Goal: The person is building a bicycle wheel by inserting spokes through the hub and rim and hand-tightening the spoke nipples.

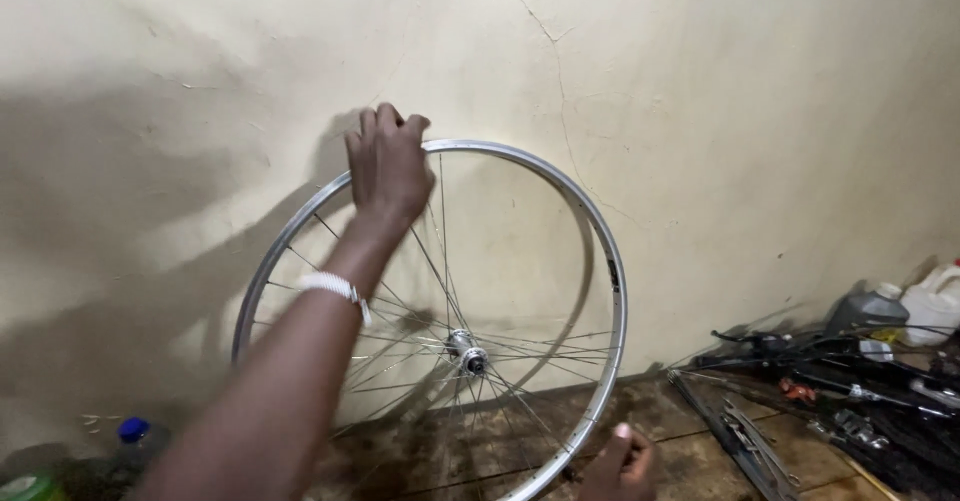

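Observation:
A silver spoked bicycle wheel (605, 251) without a tyre stands upright against a cream wall, its hub (466, 351) near the middle. My left hand (385, 166) grips the top of the rim, fingers curled over it; a white band sits on that wrist. My right hand (620, 461) is at the bottom edge of the view, fingers closed at the lower right of the rim, seemingly pinching it or a spoke there.
The wheel rests on a dark wooden floor (690, 421). At the right lie metal tools (750, 441), black bicycle parts (850, 371) and white and grey plastic jugs (935, 306). A blue-capped bottle (132, 433) stands at the lower left. The wall (700, 111) is cracked.

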